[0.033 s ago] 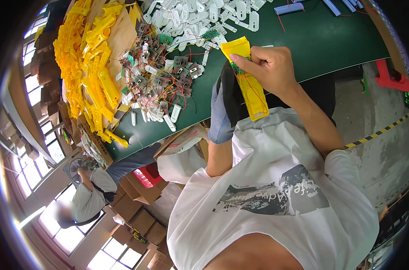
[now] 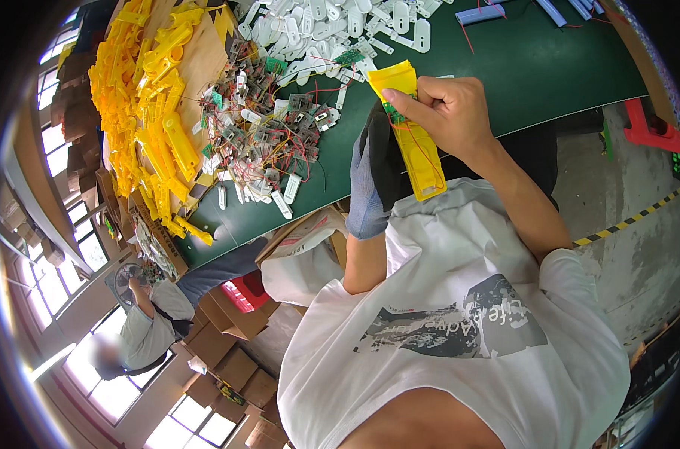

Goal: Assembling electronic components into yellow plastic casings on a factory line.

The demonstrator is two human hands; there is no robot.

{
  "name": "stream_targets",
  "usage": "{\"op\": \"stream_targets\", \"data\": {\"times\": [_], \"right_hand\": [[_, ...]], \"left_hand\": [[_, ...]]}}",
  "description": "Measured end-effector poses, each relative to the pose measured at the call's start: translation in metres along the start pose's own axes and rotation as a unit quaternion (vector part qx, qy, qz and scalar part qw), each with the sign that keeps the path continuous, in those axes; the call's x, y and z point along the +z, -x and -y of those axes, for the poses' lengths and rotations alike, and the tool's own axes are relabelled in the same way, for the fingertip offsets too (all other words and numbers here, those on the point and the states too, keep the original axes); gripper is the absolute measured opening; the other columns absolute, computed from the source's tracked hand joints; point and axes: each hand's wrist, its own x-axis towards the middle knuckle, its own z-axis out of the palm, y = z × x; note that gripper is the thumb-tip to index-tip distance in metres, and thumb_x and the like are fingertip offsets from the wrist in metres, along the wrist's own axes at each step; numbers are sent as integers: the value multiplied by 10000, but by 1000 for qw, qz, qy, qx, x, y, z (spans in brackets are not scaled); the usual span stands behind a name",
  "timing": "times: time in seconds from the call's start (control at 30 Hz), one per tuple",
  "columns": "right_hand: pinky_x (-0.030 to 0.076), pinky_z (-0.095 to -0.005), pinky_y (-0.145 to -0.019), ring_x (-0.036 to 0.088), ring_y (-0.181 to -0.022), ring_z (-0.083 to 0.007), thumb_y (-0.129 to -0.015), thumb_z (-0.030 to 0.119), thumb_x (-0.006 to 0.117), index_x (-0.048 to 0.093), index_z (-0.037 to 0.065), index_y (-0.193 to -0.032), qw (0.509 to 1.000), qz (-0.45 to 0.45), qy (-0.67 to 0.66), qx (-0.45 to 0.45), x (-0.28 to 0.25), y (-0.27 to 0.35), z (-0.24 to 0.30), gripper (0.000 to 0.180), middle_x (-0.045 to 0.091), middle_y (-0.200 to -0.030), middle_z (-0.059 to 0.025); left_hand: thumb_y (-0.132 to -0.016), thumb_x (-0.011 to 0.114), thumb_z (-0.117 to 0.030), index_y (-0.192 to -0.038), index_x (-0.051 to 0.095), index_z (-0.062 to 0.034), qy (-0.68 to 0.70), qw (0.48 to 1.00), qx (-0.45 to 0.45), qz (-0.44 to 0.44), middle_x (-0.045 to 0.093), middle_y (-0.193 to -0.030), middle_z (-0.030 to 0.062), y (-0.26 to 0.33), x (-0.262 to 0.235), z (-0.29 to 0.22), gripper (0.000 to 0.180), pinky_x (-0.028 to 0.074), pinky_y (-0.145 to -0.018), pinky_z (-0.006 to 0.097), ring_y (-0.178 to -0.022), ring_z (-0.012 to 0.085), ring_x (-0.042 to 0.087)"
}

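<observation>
Seen from the head camera, the bare right hand (image 2: pixel 448 112) pinches the top of a long, glossy yellow plastic case (image 2: pixel 413 131), thumb pressed on a small green circuit board in it; the left hand (image 2: pixel 373 179), in a grey knit glove, curls around the case from behind, above the green desk (image 2: pixel 534 71); yellow cases (image 2: pixel 141 112) heap left on brown cardboard; wired boards (image 2: pixel 269 138) tangle beside flat white plastic pieces (image 2: pixel 332 19).
</observation>
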Motion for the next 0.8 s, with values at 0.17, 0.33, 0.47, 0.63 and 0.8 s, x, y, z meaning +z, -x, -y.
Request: {"op": "stream_targets", "data": {"times": [0.17, 0.33, 0.47, 0.63, 0.8], "right_hand": [[295, -307, -379, 418, -347, -161, -828, 358, 729, 468, 43, -483, 1000, -6, 0, 21, -2, -2, 2, 536, 459, -420, -50], [308, -309, -382, 452, -356, -163, -833, 364, 721, 486, 40, -486, 1000, 5, 19, 24, -2, -2, 3, 530, 479, -428, -57], [306, -314, -380, 451, -355, -172, -834, 382, 716, 468, 47, -482, 999, 10, 22, 29, -2, -2, 2, 545, 471, -425, -60], [302, -336, -383, 431, -350, -206, -829, 433, 704, 440, 70, -474, 998, 15, 57, 7, 0, 0, -2, 572, 441, -414, -63], [305, -344, -392, 425, -354, -221, -831, 439, 699, 447, 69, -476, 997, 40, 71, 7, -1, -1, -1, 571, 435, -416, -66]], "left_hand": [[-1040, 353, -319, -1391, 385, -34, 84, 996, -15, -16, 586, -1130, 110, 2, -1, 6, 452, 539, -831, 341, -979, 187, 637], [-1031, 384, -301, -1374, 399, -15, 178, 981, -68, -23, 595, -1108, 106, 1, -9, 14, 447, 537, -813, 341, -955, 186, 639], [-1026, 395, -287, -1370, 403, -17, 135, 990, -37, -20, 602, -1080, 101, 0, 0, 9, 437, 536, -794, 335, -928, 180, 641], [-1019, 417, -273, -1342, 439, -12, 140, 989, -22, -36, 612, -1015, 99, 1, 0, 13, 416, 533, -747, 322, -856, 168, 645], [-1001, 485, -252, -1302, 487, -7, -60, 995, 58, -61, 622, -984, 72, -2, 6, 13, 389, 515, -697, 282, -804, 119, 623]]}}
